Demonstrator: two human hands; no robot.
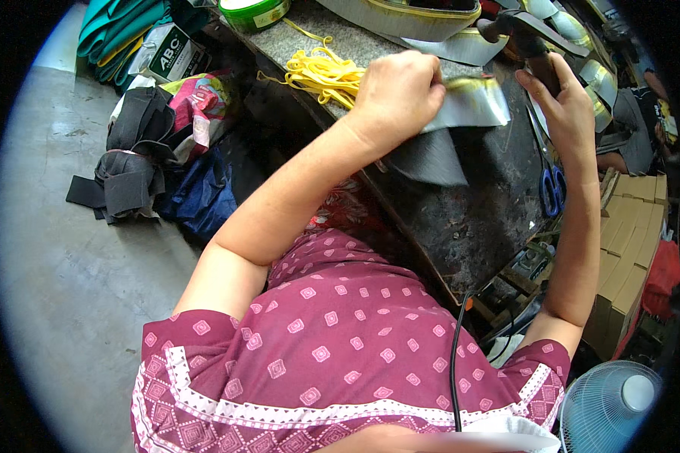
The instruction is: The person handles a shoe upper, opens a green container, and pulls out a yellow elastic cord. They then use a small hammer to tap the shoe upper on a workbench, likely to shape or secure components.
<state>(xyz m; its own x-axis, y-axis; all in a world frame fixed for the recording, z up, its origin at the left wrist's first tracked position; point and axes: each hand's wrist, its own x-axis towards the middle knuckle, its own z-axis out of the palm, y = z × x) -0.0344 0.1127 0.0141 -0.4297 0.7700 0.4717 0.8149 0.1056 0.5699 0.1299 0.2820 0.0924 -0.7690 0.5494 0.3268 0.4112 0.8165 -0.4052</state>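
My right hand (570,113) is wrapped round the handle of a hammer (535,57), its dark head raised at the upper right above the bench. My left hand (400,90) is closed on a light grey strip (480,106) with a yellowish, glue-like upper edge; the fingertips are hidden behind the hand. Below that strip hangs a dark grey, slightly blurred flap (431,160), and I cannot tell whether the two are joined. Beside my left hand lies a loose heap of yellow cord (323,74) on a grey stone slab (310,34).
Blue-handled scissors (551,189) lie along the right of the dark workbench (461,226). Curved grey strips (408,19) fill its far side, near a green tub (255,11). Bundled dark cloth pieces (132,162) sit at left. Cardboard (627,241) and a fan (612,408) stand at right.
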